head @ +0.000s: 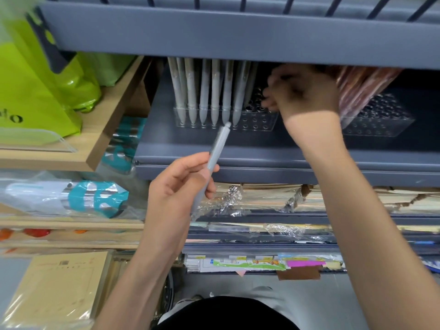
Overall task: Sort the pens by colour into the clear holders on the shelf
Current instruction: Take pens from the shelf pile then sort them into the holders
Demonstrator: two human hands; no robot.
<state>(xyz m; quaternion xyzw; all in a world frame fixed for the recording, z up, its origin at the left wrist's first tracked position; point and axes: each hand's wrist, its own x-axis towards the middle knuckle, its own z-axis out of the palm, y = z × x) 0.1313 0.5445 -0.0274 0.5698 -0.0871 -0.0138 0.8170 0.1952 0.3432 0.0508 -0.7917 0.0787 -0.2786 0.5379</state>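
Note:
My left hand [181, 179] grips a pale grey pen [215, 153] that points up and to the right, its tip just below the left clear holder [259, 122]. Several matching grey pens [204, 91] stand upright in that holder's left rows. My right hand [302, 91] reaches in above the holder's empty right holes, blurred, fingers curled with the fingertips together; whether it holds anything is unclear. A second clear holder [378, 120] sits to the right with reddish pens [362, 84] leaning in it, partly behind my right hand.
The holders stand on a grey shelf [238, 151] under another grey shelf [214, 32] close overhead. Green bags [40, 86] sit on a wooden shelf at the left. Wrapped paper goods [262, 198] fill the shelves below.

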